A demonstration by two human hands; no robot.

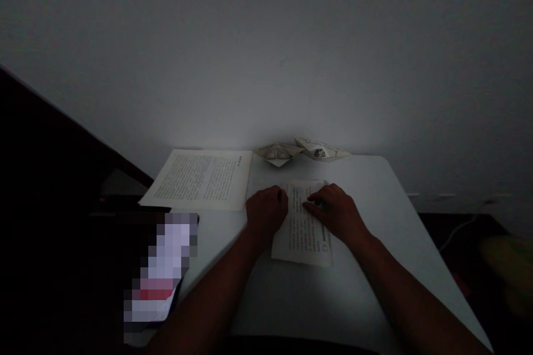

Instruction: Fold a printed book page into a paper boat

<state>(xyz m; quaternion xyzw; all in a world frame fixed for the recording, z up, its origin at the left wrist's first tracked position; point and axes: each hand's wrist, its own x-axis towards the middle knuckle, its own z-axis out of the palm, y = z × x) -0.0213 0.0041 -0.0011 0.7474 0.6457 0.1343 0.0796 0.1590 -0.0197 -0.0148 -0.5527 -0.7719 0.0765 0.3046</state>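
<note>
A small printed sheet of paper lies flat on the white table, turned so its lines of text run up and down. My left hand is closed in a fist against the sheet's left edge; whatever its fingers may hold is hidden. Over the sheet's right side is my right hand, its fingers bent and a small gap between thumb and forefinger. Its fingertips are at the paper. Behind the sheet, two folded paper boats, a left one and a right one, stand side by side near the wall.
A larger printed page lies at the back left of the white table. At the left edge is a phone with a lit, blurred screen. The wall rises right behind the table. The room is dim.
</note>
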